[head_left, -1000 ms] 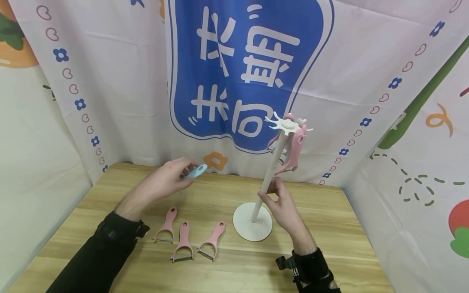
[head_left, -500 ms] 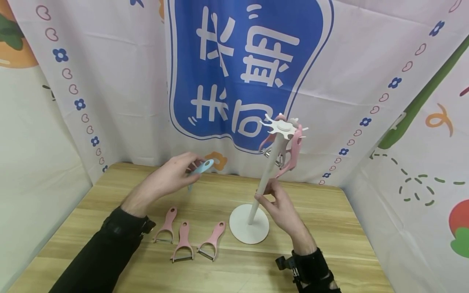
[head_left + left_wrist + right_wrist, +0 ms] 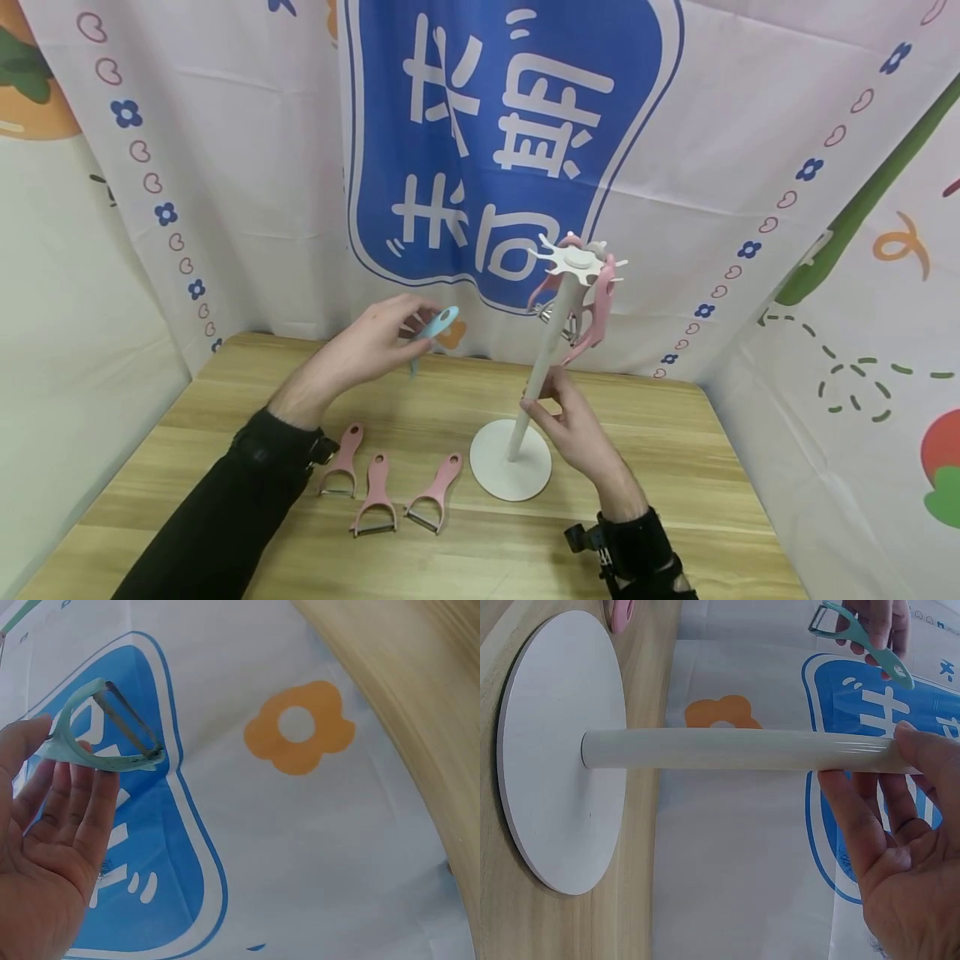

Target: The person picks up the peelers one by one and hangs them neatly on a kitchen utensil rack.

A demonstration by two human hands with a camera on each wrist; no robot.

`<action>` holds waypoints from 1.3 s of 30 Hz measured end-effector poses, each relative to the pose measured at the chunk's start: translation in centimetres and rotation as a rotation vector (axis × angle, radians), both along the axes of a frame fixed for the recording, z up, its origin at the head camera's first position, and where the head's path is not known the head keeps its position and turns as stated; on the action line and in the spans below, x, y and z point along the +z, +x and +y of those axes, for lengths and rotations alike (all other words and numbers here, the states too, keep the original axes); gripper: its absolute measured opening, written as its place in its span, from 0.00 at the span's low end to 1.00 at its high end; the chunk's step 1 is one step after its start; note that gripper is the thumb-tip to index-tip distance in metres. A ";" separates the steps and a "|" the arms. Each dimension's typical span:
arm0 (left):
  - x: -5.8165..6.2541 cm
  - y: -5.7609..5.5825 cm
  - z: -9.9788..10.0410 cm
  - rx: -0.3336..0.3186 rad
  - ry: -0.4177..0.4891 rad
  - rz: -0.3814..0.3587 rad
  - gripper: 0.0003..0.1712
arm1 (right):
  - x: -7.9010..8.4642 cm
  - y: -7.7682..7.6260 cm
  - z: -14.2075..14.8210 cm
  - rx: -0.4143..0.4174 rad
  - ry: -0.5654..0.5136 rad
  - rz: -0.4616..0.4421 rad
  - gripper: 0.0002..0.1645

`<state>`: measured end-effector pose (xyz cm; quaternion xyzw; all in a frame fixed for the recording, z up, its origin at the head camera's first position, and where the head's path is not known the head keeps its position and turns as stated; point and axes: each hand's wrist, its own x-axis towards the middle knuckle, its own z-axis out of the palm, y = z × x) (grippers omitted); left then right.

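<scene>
My left hand (image 3: 382, 337) pinches a light blue peeler (image 3: 440, 322) above the back of the table, left of the stand. In the left wrist view the peeler's metal blade (image 3: 124, 724) and forked head stick out past the fingertips. My right hand (image 3: 572, 421) grips the pole (image 3: 543, 367) of a white stand between thumb and fingers, above its round base (image 3: 512, 479). Pink peelers (image 3: 600, 312) hang from the hooked top (image 3: 577, 260) of the stand, on its right and far sides; the hooks facing left carry nothing.
Three pink peelers, a left one (image 3: 347, 454), a middle one (image 3: 377, 492) and a right one (image 3: 437, 492), lie on the wooden table (image 3: 637, 517) in front of the stand's left side. A printed curtain (image 3: 285, 208) hangs close behind the table.
My left hand has risen and moved right toward the stand with the light blue peeler. The stand in my right hand first turned and shifted slightly left, then held nearly still.
</scene>
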<state>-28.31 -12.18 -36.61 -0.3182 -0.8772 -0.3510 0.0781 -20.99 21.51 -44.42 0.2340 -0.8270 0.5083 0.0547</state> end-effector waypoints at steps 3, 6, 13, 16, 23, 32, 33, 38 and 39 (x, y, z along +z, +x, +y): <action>0.4 -0.1 0.5 0.007 0.027 -0.011 0.23 | -0.1 -0.1 0.0 0.002 -0.001 -0.002 0.19; 0.8 -0.3 1.0 0.005 0.062 -0.013 0.24 | -0.2 -0.1 0.0 0.005 -0.006 0.000 0.19; 1.5 -0.6 1.8 -0.013 0.142 -0.002 0.27 | -0.3 0.0 0.0 0.019 -0.016 0.017 0.20; 1.7 -0.7 2.1 -0.014 0.176 0.006 0.28 | -0.4 0.0 0.0 0.024 -0.022 0.012 0.21; 2.3 -0.7 2.8 -0.035 0.252 0.022 0.26 | -0.4 0.0 0.1 0.024 -0.013 -0.009 0.20; 2.7 -1.0 3.7 -0.071 0.319 -0.038 0.25 | -0.4 0.0 0.0 0.021 -0.016 -0.002 0.20; 2.8 -1.1 3.9 -0.069 0.322 -0.041 0.25 | -0.4 -0.1 0.1 0.019 -0.014 -0.003 0.19; 3.2 -1.4 4.6 -0.066 0.351 -0.045 0.26 | -0.4 -0.1 0.0 0.016 -0.015 -0.016 0.20; 3.3 -1.5 4.7 -0.067 0.358 -0.045 0.26 | -0.5 -0.1 0.0 0.015 -0.015 -0.017 0.20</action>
